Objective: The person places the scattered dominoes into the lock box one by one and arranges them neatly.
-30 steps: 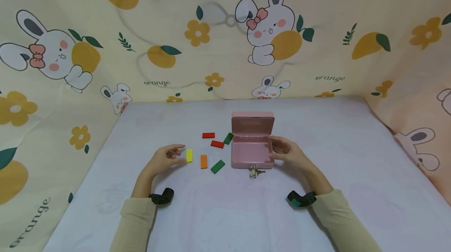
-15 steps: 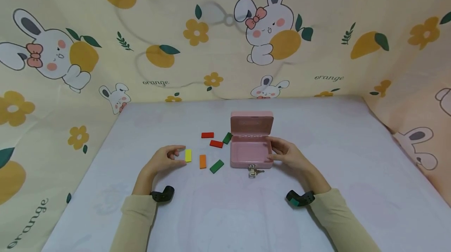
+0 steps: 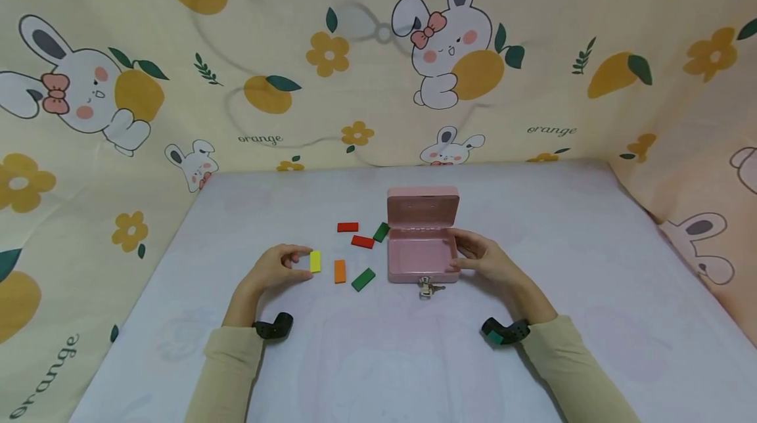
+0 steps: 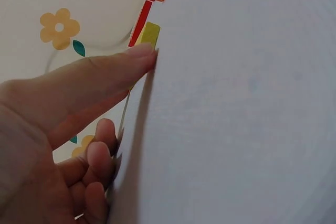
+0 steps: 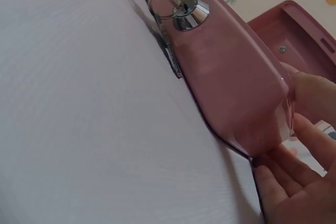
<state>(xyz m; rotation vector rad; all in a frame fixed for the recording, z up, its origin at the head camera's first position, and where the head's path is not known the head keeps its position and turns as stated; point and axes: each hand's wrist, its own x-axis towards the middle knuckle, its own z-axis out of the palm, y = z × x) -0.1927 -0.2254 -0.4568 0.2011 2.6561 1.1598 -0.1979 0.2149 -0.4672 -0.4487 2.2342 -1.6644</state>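
Observation:
In the head view, my left hand pinches a yellow block between thumb and index finger across its short ends. The left wrist view shows the thumb against that yellow block, the other fingers curled behind. My right hand grips the right wall of a pink metal cash box, whose lid stands up. From the right wrist, the thumb lies over the box's rim and the fingers are at its outer side. A lock with keys sits in the box front. No blocks show inside.
Between left hand and box lie an orange block, a green block, two red blocks and another green block beside the box. A patterned cloth hangs behind the white table.
My left thumb and index finger have come together onto the ends of the yellow block. The right hand keeps its hold on the box. The head view has shifted slightly.

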